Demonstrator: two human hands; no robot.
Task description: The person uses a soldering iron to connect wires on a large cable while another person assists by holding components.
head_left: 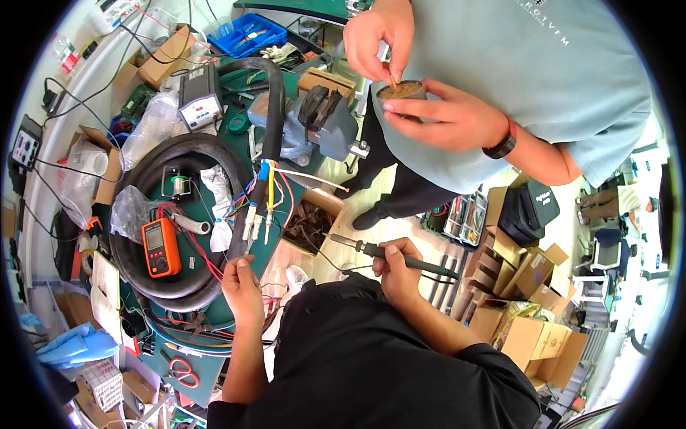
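My right hand (pixel 397 272) is closed around the black handle of a soldering iron (pixel 379 252), its metal tip pointing left. My left hand (pixel 243 289) is closed in a pinch beside the stripped end of a thick black cable (pixel 270 121); what lies between the fingertips is too small to make out. Colored wires and white connectors (pixel 251 222) fan out from that cable end just above the hand. Across from me another person's hands (pixel 450 114) hold a small round cup (pixel 401 91) of brown material and dip a thin stick into it.
An orange multimeter (pixel 161 248) lies inside the coiled black cable, near a solder spool (pixel 177 184) on a stand. A bench vise (pixel 314 129) stands at the table edge. Below it is a cardboard box (pixel 314 218) of scraps. Red scissors (pixel 183 372) lie lower left; cartons (pixel 532 272) stand right.
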